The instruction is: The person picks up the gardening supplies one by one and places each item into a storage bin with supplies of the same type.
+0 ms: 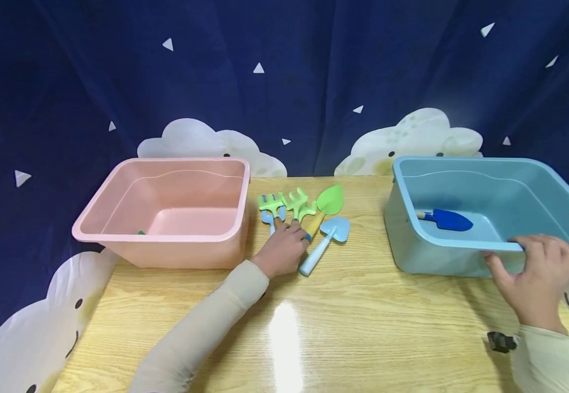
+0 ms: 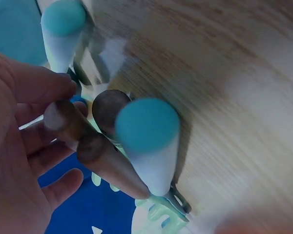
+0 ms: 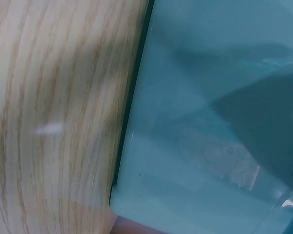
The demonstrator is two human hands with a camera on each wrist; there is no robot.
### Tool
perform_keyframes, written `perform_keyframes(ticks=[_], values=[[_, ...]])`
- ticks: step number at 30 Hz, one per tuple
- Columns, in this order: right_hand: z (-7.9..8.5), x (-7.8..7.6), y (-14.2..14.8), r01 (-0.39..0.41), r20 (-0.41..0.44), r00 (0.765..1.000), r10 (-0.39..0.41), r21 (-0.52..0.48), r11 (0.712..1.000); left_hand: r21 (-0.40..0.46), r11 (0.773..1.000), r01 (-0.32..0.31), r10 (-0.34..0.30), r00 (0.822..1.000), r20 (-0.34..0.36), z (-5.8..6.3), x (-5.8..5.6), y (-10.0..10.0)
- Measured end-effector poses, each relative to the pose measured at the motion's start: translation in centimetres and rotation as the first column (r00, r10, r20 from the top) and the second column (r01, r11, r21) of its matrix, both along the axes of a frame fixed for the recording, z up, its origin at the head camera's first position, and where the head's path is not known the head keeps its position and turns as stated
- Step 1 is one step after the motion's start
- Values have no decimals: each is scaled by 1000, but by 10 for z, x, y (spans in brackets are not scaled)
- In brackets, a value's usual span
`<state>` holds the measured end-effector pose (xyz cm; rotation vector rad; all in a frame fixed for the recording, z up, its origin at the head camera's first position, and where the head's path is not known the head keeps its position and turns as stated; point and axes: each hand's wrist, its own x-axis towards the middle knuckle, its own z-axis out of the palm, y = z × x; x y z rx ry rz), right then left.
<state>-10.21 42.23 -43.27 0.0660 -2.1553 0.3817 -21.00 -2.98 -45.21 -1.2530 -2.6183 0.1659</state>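
Note:
My left hand [image 1: 284, 248] is down among a cluster of toy garden tools between two bins. In the left wrist view, its thumb and fingers curl round the brown handle [image 2: 61, 119] of a green rake; which rake is unclear. Green rakes [image 1: 294, 202], a light blue fork [image 1: 267, 217], a green trowel [image 1: 330, 200] with a yellow handle and a light blue trowel [image 1: 335, 228] lie about it. My right hand [image 1: 541, 273] grips the front rim of the blue bin [image 1: 412, 240], thumb outside and fingers over the edge. Inside lies a dark blue trowel [image 1: 448, 219].
At left stands a pink bin [image 1: 161, 238], with a small green piece [image 1: 141, 232] showing above its front rim. A black object [image 1: 501, 342] is by the right wrist. Behind the wooden table [image 1: 353, 327] hangs a dark blue curtain [image 1: 284, 33].

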Motion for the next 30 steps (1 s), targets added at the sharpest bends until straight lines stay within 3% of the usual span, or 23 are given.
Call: perform_keyframes(ticks=[6, 10, 15, 17, 20, 23, 25, 30], values=[[1, 1, 0, 17, 40, 999, -17, -7, 1000, 55, 998, 13, -12, 1000, -15, 0, 6, 5], [1, 2, -1, 18, 55, 998, -18, -12, 1000, 71, 997, 34, -36, 999, 22, 0, 16, 17], [1, 1, -2, 9, 47, 999, -9, -1, 1000, 8, 999, -35, 35, 999, 19, -5, 31, 34], [0, 1, -2, -2, 24, 1000, 2, 0, 1000, 9, 998, -57, 57, 998, 40, -8, 36, 40], [-1, 1, -1, -7, 9, 1000, 7, 8, 1000, 49, 997, -61, 55, 990, 132, -12, 36, 47], [-1, 1, -2, -8, 5, 1000, 8, 11, 1000, 91, 994, -60, 35, 964, 262, -13, 30, 49], [-1, 1, -2, -3, 10, 1000, 3, 15, 1000, 108, 991, -81, 39, 938, 345, -13, 25, 49], [-1, 2, -1, -2, 10, 1000, 2, 13, 1000, 140, 977, -159, 60, 840, 539, -12, 16, 44]])
